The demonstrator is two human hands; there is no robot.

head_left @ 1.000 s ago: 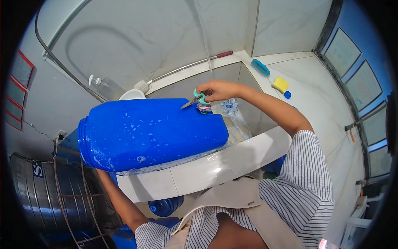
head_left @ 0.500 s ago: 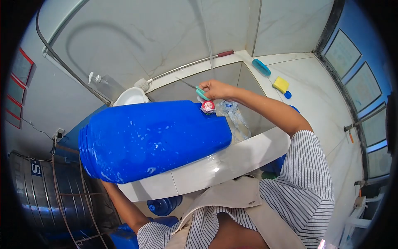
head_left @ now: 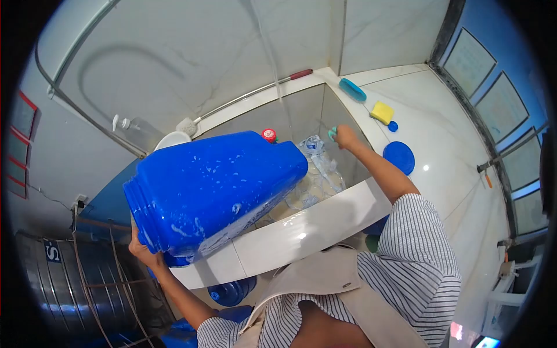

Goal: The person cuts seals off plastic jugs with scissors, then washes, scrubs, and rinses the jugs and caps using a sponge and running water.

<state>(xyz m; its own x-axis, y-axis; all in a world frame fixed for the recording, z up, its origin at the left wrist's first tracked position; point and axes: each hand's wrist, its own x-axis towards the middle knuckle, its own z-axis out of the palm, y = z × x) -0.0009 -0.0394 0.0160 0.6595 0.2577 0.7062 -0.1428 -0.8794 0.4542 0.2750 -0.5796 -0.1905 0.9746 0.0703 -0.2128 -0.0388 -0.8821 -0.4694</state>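
Observation:
A large blue plastic water container (head_left: 214, 185) lies on its side over the sink's front ledge, wet with foam spots. My left hand (head_left: 142, 250) grips its ridged left end from below, with some fingers hidden. A red cap (head_left: 269, 136) sits on the tap fitting at its right end. Out over the right part of the sink, apart from the container, my right hand (head_left: 347, 138) is closed on teal-handled scissors (head_left: 332, 134), whose thin blade points to the upper left. Crumpled clear plastic wrap (head_left: 316, 148) lies in the sink below.
Along the sink's back rim (head_left: 238, 100) lies a long-handled brush (head_left: 255, 98). A teal brush (head_left: 353, 90), yellow sponge (head_left: 382, 112), small blue cap (head_left: 393, 126) and blue lid (head_left: 398, 158) rest on the right counter. A pump bottle (head_left: 139, 131) stands at left; a metal tank (head_left: 64, 284) is below.
My right hand has moved right, away from the red cap, with the scissors. The wrap around the cap is gone from it. The container has tilted and shifted left, and my left hand shows more.

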